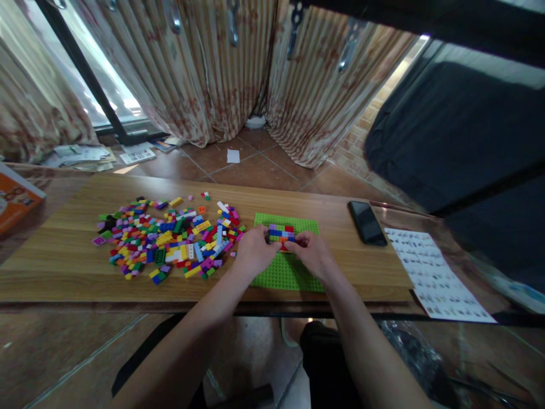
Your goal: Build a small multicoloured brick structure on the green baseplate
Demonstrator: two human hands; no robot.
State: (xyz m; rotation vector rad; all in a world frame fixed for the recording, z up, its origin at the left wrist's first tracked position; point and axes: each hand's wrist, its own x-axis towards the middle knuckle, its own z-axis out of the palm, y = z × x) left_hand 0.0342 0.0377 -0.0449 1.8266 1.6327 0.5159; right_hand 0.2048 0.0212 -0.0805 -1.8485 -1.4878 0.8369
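A small block of multicoloured toy bricks [281,233], with blue, purple, red and orange pieces, is on the green studded baseplate [287,274]. My left hand [254,250] closes on the block's left side, with the thumb at its front edge. From the right, my right hand [313,253] grips the opposite side, fingers bent and thumb near the orange and red bricks. My fingers hide both ends of the block. I cannot tell whether it is pressed onto the studs. Left of the baseplate spreads a large pile of loose bricks [166,238].
The wooden table [340,272] also bears a black phone [367,222] at the right. A printed sheet [438,272] lies past the right end. An orange box [17,199] stands at the far left. Metal hooks [296,28] hang from a dark bar above.
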